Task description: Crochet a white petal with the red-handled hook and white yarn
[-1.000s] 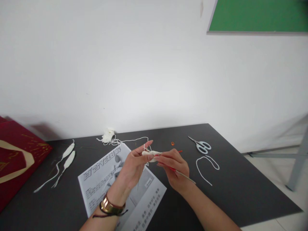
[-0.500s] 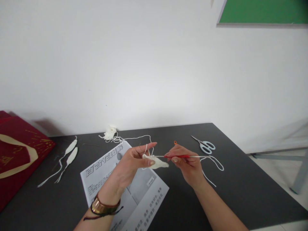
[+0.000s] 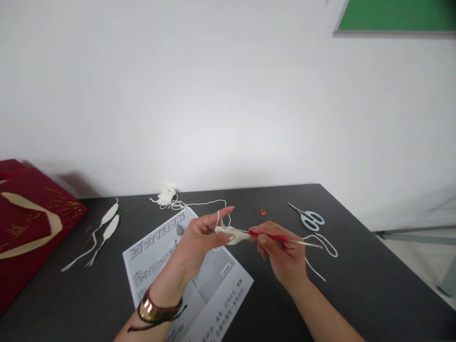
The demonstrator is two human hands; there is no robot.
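Note:
My left hand pinches a small white crocheted piece between thumb and middle finger, its forefinger stretched out with white yarn looped over it. My right hand grips a red-handled crochet hook, whose tip points left into the piece. Both hands hover above the dark table, over a printed instruction sheet. The yarn runs back to a small white bundle near the wall.
Two finished white petals with tails lie at the left beside a red and gold bag. Pale blue scissors, a loose loop of white yarn and a small orange stitch marker lie at the right.
My right hand drew away to the right with the hook, then turned it level and brought its tip back to the white piece. The view has shifted slightly rightward.

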